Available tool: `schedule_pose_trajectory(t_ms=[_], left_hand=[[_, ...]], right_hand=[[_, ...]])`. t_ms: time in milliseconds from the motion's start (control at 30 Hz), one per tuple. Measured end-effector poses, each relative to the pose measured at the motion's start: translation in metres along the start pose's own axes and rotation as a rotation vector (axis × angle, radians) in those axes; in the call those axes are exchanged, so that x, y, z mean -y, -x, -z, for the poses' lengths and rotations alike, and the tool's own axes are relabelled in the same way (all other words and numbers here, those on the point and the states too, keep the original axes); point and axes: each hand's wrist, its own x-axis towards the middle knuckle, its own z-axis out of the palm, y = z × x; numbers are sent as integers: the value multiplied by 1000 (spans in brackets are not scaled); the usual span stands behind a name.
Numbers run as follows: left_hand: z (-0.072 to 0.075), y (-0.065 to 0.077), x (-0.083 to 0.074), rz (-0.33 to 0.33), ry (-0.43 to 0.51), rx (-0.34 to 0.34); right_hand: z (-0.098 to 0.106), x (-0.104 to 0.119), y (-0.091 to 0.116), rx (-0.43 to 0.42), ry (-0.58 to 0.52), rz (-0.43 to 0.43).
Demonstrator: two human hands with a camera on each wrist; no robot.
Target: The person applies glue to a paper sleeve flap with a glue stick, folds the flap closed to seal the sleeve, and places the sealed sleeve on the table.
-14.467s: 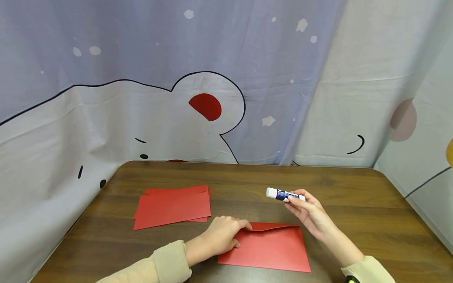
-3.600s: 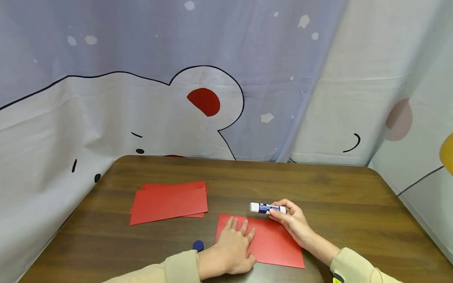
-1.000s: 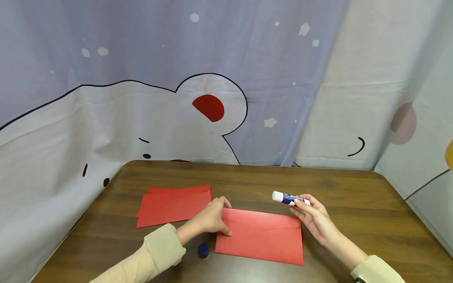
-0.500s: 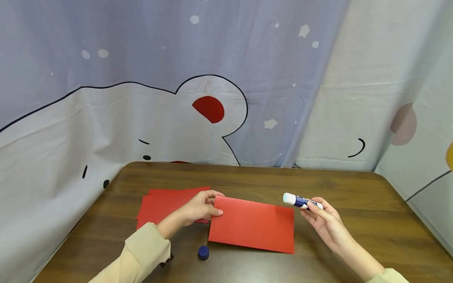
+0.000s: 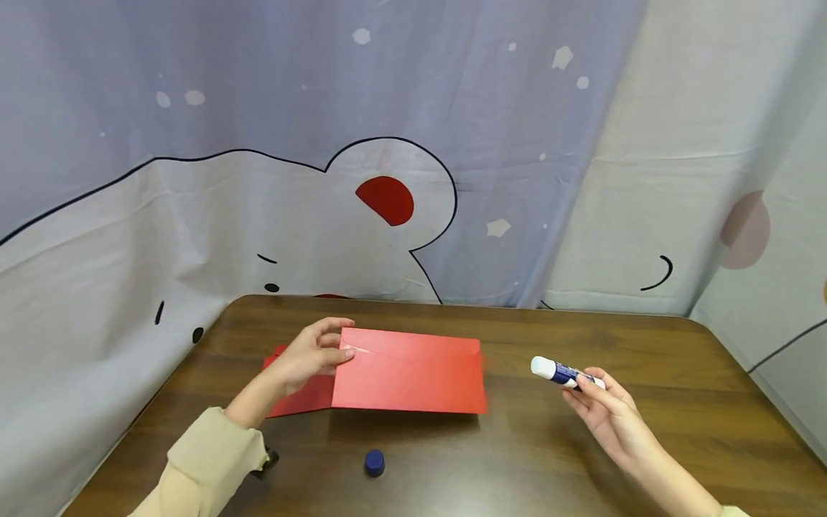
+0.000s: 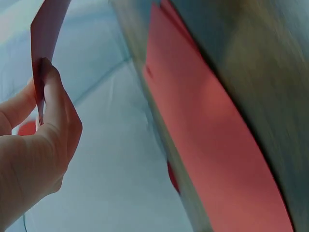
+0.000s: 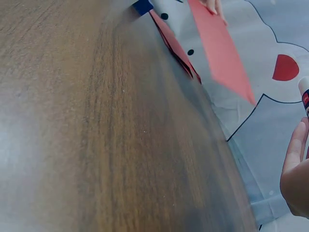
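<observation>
My left hand (image 5: 306, 362) pinches the left end of a red envelope (image 5: 410, 373), thumb in front and fingers behind. The envelope is raised and tilted, its flap folded down, and its left part overlaps more red envelopes (image 5: 300, 397) in the head view. In the left wrist view, the held envelope (image 6: 48, 34) stands edge-on between thumb and fingers, apart from the pile. My right hand (image 5: 617, 424) holds an uncapped glue stick (image 5: 562, 373) above the table, its white end pointing left. The right wrist view cuts off much of that hand (image 7: 297, 176).
A dark blue cap (image 5: 374, 463) stands on the wooden table (image 5: 491, 467) near the front. A printed curtain (image 5: 271, 215) hangs behind the table's back edge. A dark band (image 5: 266, 463) shows at the left sleeve.
Earlier the envelope lay flat under my left hand, its flap partly raised at first. It has since been lifted leftward to the pile. The blue cap came into view; the glue stick shifted right.
</observation>
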Motion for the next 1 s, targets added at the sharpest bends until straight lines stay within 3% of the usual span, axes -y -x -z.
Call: schedule_pose_trajectory(t_ms=[200, 367, 767, 1000], left_hand=[[44, 17, 10, 2, -7, -106], [65, 26, 19, 32, -53, -163], [79, 34, 43, 112, -187, -247], [78, 33, 52, 163, -408, -327]], right_hand=[[1, -1, 2, 1, 5, -22], [2, -1, 4, 0, -4, -35], [0, -4, 6, 18, -2, -50], [-2, -6, 5, 23, -6, -52]])
